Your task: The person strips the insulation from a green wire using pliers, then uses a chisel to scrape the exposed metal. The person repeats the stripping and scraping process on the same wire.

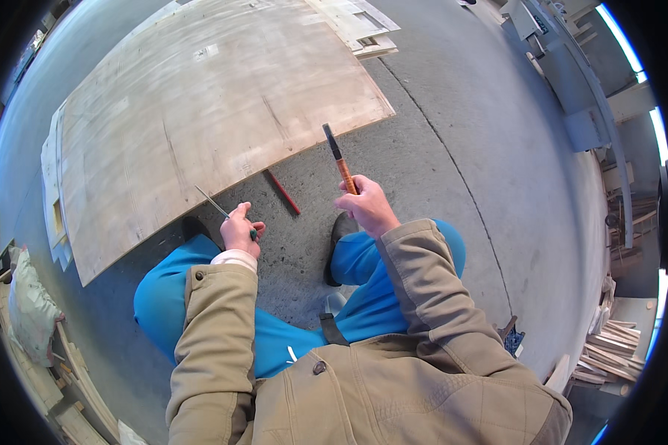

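My left hand (239, 231) is closed round a screwdriver with a thin metal shaft (212, 201) and a green handle, mostly hidden in the palm. Its tip reaches over the near edge of a large plywood sheet (215, 104). To the right, my right hand (370, 205) grips a tool with an orange-brown handle (346, 176) and a narrow black end, which points up and away past the sheet's near edge. Whether that black end is a hammer head or a blade, I cannot tell. Between my hands, a red rod (283, 194) lies on the floor by the sheet.
More boards (360, 26) stick out beneath the sheet at the far right. Bundled wood strips (608, 352) lie at the lower right. A pale sack (33, 308) and planks are at the left. My blue-trousered knees (167, 293) frame the concrete floor (289, 259).
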The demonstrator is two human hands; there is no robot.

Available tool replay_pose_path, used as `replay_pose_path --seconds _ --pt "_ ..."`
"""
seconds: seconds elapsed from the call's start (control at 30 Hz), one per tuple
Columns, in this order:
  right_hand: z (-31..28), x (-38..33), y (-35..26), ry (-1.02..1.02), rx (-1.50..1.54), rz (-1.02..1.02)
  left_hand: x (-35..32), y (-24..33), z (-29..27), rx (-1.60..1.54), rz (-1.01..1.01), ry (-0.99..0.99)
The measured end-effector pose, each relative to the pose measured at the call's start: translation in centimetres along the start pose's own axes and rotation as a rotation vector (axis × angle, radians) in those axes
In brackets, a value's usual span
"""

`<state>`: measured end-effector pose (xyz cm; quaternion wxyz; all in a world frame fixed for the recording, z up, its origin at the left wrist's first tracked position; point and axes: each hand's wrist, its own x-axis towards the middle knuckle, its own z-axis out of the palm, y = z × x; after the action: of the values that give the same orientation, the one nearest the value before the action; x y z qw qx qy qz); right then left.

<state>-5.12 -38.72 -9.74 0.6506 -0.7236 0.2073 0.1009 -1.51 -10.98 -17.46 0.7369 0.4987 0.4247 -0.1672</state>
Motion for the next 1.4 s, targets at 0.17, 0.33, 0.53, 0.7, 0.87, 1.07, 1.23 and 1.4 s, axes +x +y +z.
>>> replay_pose_path --seconds 0.17,0.33,0.53,0.7,0.87,1.07,1.23,1.4 --pt "-2.8 1.3 -0.6 0.163 0.243 -0.007 2.0 0.0 0.3 -0.229 0.012 0.026" --pt "-8.0 6.0 -1.9 0.366 0.349 -0.017 3.1 1.2 0.7 -0.35 0.009 0.04" --pt "-15.5 12.9 0.6 0.446 0.278 0.056 6.0 1.6 0.7 -0.449 0.092 0.011" --pt "-18.7 18.5 4.9 0.386 0.485 0.196 7.0 2.1 0.9 -0.5 0.066 0.07" --pt "-20.1 22.3 7.4 0.382 0.595 0.223 7.5 2.8 1.3 -0.456 0.064 0.187" --pt "-18.5 22.9 6.0 0.323 0.633 0.194 7.8 3.0 1.1 -0.535 0.158 0.2" --pt "-14.8 19.9 3.3 0.341 0.617 0.197 7.9 4.7 -2.8 -0.609 0.081 0.236" --pt "-11.2 14.6 0.0 0.256 0.408 0.391 9.4 7.2 -8.9 -0.633 0.104 0.346"
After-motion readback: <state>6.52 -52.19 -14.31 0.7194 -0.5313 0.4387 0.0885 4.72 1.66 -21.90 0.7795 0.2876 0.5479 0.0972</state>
